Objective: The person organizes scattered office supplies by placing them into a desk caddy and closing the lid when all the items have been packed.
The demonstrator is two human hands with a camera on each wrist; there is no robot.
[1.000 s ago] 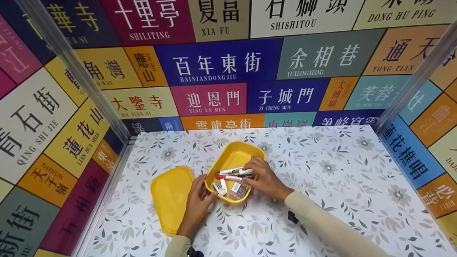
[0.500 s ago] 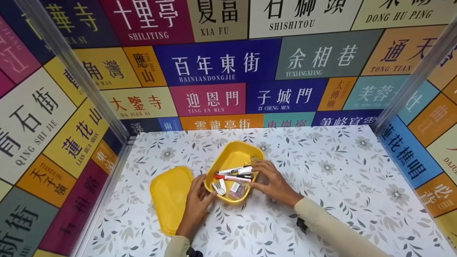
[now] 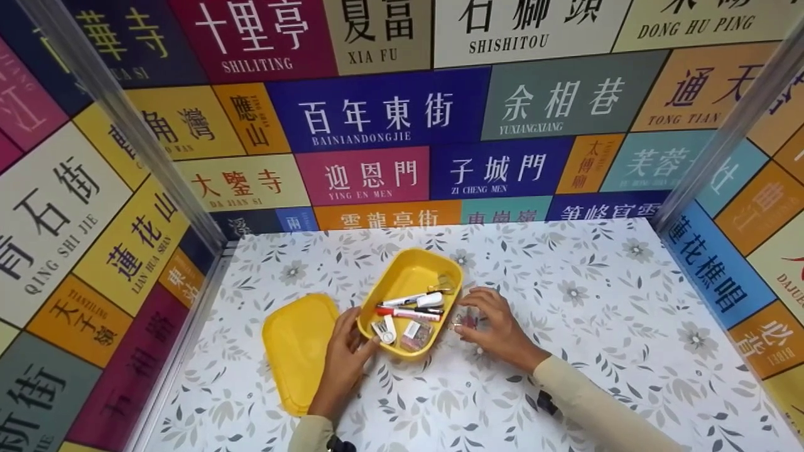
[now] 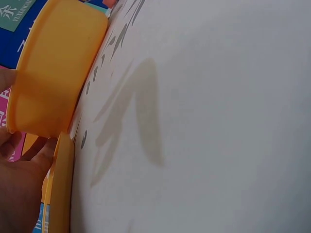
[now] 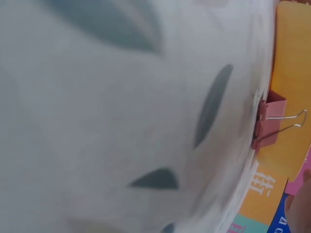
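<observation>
My left hand [image 3: 347, 351] holds the near left rim of a yellow plastic box [image 3: 411, 260], thumb at the rim and fingers against the outer wall. Inside lie pens, including a red-and-white marker [image 3: 408, 312], a white piece [image 3: 430, 300], a gold-coloured clip [image 3: 443, 286], a small clear packet [image 3: 416, 334] and a silver-and-white item [image 3: 385, 329]. To the right of the box, my right hand [image 3: 499, 326] is spread around a pink binder clip [image 5: 273, 121]. In the right wrist view the clip stands on the table with its wire handles up, apart from the visible fingertip.
A yellow lid [image 3: 300, 351] lies left of the box, partly behind my left hand. The table [image 3: 615, 326] has a white leaf-and-flower cover. Sign-printed panels [image 3: 383, 113] rise at the back and both sides, with clear corner posts [image 3: 728, 138].
My right hand has come out of the box over its right rim, and the pink binder clip now shows on the table there. The gold-coloured clip is uncovered. My left hand stays put.
</observation>
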